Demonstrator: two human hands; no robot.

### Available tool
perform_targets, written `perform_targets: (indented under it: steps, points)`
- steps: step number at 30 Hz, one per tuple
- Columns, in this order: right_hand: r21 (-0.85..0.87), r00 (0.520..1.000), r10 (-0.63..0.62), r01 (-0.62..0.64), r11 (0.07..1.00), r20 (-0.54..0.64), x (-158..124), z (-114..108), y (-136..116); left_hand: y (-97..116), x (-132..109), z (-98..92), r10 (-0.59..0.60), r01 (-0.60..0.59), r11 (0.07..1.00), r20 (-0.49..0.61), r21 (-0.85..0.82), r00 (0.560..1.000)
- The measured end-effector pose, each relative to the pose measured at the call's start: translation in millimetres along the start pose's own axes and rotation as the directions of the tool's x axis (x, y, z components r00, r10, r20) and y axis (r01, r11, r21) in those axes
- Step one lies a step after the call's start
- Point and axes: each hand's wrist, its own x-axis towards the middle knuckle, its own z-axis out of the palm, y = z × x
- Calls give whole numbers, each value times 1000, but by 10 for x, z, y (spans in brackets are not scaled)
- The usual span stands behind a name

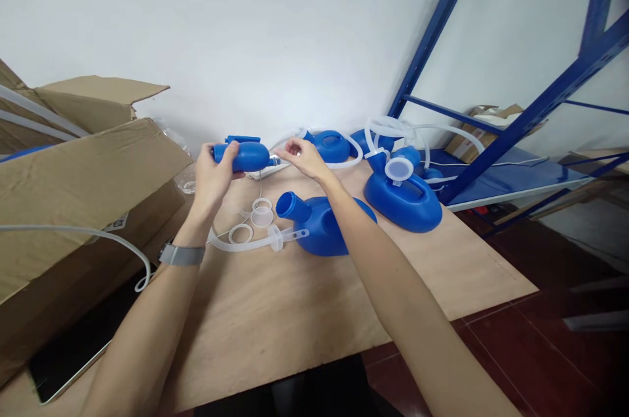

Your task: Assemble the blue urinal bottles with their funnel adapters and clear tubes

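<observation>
My left hand (pixel 216 168) is wrapped round a small blue bottle-shaped plastic piece (pixel 251 156), lying sideways with its narrow tip pointing right. By that tip, my right hand (pixel 302 156) has its thumb and forefinger pinched together; anything between them is too small to make out. Below my right forearm lies a blue plastic urinal bottle (pixel 322 233), partly hidden, its open neck (pixel 289 205) facing up and left. In front of the neck rests a translucent cap with a strap (pixel 276 238), joined to a pale hose (pixel 236 246).
Clear plastic rings (pixel 240 233) and a cap (pixel 262 215) lie on the wooden table (pixel 275 312). More blue urinal bottles (pixel 403 200) with hoses stand right. A cardboard box (pixel 88 200) and a dark flat screen (pixel 83 338) occupy the left. Blue shelving (pixel 442 23) rises at right.
</observation>
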Motion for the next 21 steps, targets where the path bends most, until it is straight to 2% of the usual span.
perform_targets:
  steps: [2, 5, 11, 18, 21]
  points:
    - [12, 994, -75, 74, 997, 85, -21, 11, -18, -44, 46, -13, -36, 36, 998, -6, -57, 999]
    - [44, 982, -106, 100, 994, 155, -42, 26, -39, -75, 65, -8, -86, 86, 992, 1, -96, 996]
    - [60, 987, -127, 122, 991, 95, -44, 16, -57, -75, 74, -1, -190, 190, 971, 16, -143, 982]
    - [151, 971, -194, 174, 973, 136, 6, 95, 29, -95, 69, 24, -256, 254, 945, 18, -205, 966]
    - [111, 969, -219, 206, 972, 113, 18, 128, 86, -105, 51, 65, -300, 293, 925, 8, -243, 954]
